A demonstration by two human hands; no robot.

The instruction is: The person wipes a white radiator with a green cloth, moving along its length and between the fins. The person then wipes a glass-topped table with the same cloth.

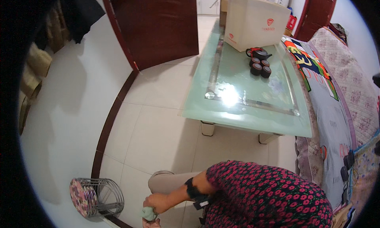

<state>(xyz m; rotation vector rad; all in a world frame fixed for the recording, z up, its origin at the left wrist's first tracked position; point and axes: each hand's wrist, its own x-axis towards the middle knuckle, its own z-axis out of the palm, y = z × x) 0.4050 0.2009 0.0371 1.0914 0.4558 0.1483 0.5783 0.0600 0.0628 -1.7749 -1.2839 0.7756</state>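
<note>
Low at the bottom left, my right hand (156, 202) grips a bunched pale green cloth (148, 213) from above. Just below it, my left hand (151, 223) is partly cut off by the picture's lower edge, its fingers against the cloth's underside. A black strap (194, 190) with a small tag circles my right forearm. My sleeve and top (267, 195) have a dark floral print. One bent knee (169, 182) in beige trousers shows behind the arm. Left of my hands, a stack of round stools (96, 196) with metal legs and flowered seats lies on its side by the wall.
A glass-topped table (196, 106) carries a dark teapot (260, 53), several dark cups (256, 69) and a large cream box (255, 23). A sofa with patterned covers (332, 115) runs along the right. A dark red door (154, 26) stands ajar beyond the tiled floor (154, 127).
</note>
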